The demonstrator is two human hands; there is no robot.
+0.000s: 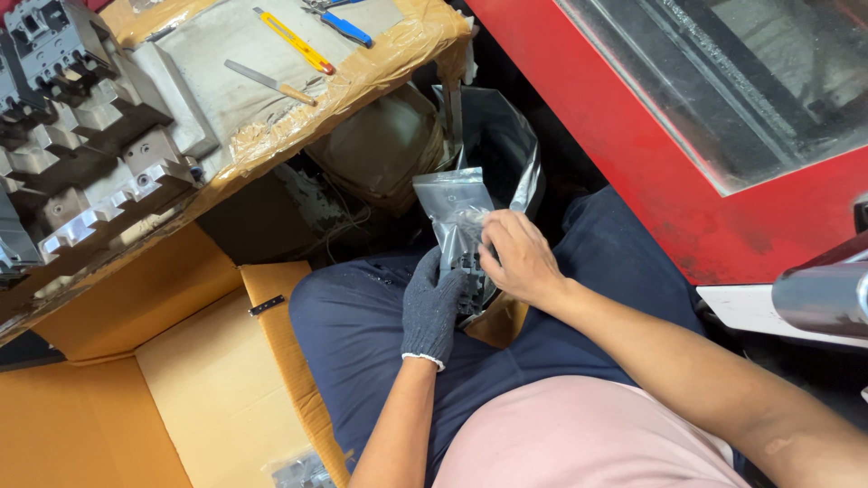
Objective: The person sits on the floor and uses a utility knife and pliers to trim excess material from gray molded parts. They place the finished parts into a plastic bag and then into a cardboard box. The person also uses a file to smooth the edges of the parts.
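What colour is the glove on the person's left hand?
Dark grey knit with a white cuff; the glove shows best in the head view.

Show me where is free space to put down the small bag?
Free: the open cardboard box left of the knee. Crowded: the taped worktop, with grey metal parts, yellow knife and file. Both hands fill the lap.

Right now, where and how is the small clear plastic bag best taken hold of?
Take the small clear plastic bag by its flat top edge, coming from above. That end stands upright and free, while the gloved left hand wraps its lower part and the bare right hand pinches the middle. The dark part inside probably weighs the bottom down.
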